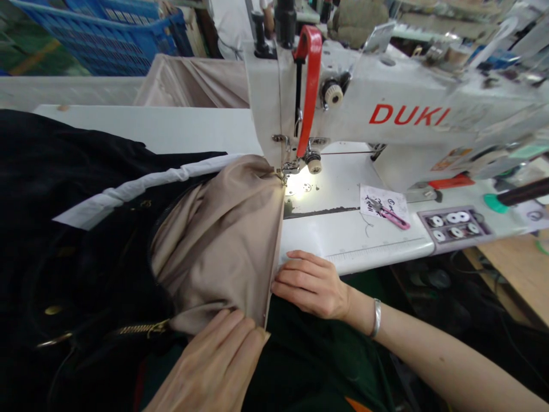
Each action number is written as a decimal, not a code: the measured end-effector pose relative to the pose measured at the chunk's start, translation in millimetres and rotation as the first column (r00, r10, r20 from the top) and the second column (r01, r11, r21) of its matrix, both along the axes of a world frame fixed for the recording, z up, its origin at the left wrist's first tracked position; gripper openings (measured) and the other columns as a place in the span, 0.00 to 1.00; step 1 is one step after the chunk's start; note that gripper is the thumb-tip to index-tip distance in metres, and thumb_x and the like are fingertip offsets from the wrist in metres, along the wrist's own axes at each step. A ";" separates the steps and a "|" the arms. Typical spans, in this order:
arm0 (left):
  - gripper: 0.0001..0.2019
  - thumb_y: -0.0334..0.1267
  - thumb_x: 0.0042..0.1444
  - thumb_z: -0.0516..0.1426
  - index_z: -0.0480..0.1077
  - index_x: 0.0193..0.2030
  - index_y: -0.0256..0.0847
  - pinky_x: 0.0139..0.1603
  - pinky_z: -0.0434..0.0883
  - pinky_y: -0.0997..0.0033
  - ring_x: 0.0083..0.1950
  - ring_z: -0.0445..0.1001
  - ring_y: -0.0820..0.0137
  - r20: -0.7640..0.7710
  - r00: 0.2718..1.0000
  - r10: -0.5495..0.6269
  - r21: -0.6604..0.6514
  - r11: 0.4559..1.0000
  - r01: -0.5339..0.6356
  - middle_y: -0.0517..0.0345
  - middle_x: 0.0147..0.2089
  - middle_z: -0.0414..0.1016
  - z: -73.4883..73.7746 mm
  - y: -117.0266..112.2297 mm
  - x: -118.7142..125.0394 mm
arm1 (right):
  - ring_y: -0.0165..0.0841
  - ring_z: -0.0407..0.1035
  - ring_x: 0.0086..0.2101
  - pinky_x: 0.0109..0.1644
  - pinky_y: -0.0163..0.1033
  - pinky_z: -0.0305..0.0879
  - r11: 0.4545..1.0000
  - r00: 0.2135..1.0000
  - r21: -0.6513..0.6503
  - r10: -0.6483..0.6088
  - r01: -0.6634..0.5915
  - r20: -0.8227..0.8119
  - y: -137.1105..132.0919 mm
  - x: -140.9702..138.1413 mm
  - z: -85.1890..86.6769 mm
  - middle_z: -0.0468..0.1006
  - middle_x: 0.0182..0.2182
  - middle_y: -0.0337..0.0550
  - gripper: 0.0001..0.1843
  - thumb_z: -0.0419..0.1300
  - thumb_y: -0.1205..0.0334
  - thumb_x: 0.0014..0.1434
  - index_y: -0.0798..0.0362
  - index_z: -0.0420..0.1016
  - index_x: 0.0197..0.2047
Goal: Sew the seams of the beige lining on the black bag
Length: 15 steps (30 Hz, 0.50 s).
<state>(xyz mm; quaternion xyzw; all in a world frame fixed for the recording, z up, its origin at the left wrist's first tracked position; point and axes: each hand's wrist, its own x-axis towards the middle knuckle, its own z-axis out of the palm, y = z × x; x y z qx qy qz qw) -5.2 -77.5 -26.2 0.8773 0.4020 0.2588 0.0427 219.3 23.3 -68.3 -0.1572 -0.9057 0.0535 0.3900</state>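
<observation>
A beige lining fabric (pixel 223 240) runs from my lap up to the needle and presser foot (pixel 288 169) of a white sewing machine (pixel 386 109). My left hand (pixel 218 360) lies flat on the near end of the lining, fingers together and stretched out. My right hand (pixel 311 283) rests at the lining's straight right edge, fingers extended and touching the fold, at the front of the machine table. A black garment (pixel 64 229) with a white strip (pixel 141 186) and a metal zipper (pixel 141 329) lies bunched to the left under the lining.
Pink thread snips (pixel 392 216) lie on a paper slip right of the needle. A tray of bobbins (pixel 454 224) sits further right. A blue plastic crate (pixel 107 34) and a beige cloth bin (pixel 193 83) stand behind the white table (pixel 163 129).
</observation>
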 end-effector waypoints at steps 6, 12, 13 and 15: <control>0.16 0.21 0.64 0.44 0.72 0.41 0.37 0.61 0.62 0.65 0.43 0.70 0.67 0.012 1.000 0.008 0.027 1.000 -0.009 0.56 0.37 0.75 5.0 5.1 4.1 | 0.36 0.79 0.47 0.63 0.44 0.74 0.999 0.999 0.038 0.035 -0.034 -0.030 1.0 -2.3 -0.3 0.85 0.43 0.48 0.09 0.57 0.70 0.69 0.60 0.80 0.45; 0.17 0.22 0.66 0.43 0.73 0.44 0.36 0.61 0.65 0.63 0.46 0.72 0.68 0.011 1.000 0.012 -0.013 1.000 -0.012 0.55 0.40 0.75 -1.4 -1.0 0.8 | 0.37 0.78 0.49 0.63 0.44 0.73 0.997 0.998 -0.060 0.050 -0.048 0.030 3.6 -4.1 3.2 0.84 0.44 0.50 0.09 0.55 0.70 0.70 0.60 0.77 0.45; 0.16 0.23 0.67 0.44 0.73 0.44 0.36 0.59 0.68 0.63 0.45 0.73 0.69 0.019 1.000 0.010 -0.024 1.000 -0.010 0.55 0.39 0.75 -2.8 -1.6 -0.5 | 0.36 0.78 0.49 0.64 0.44 0.72 0.993 0.998 -0.113 0.027 -0.021 0.060 6.3 -4.5 5.7 0.84 0.45 0.50 0.09 0.55 0.70 0.70 0.59 0.77 0.46; 0.10 0.30 0.69 0.49 0.72 0.46 0.35 0.53 0.73 0.63 0.43 0.73 0.70 0.027 1.000 -0.003 -0.038 0.999 0.004 0.55 0.39 0.74 -2.8 -0.3 -3.3 | 0.36 0.76 0.51 0.66 0.47 0.69 0.974 0.992 -0.221 -0.028 0.055 0.123 17.1 -5.7 10.8 0.82 0.48 0.50 0.10 0.53 0.70 0.70 0.58 0.76 0.48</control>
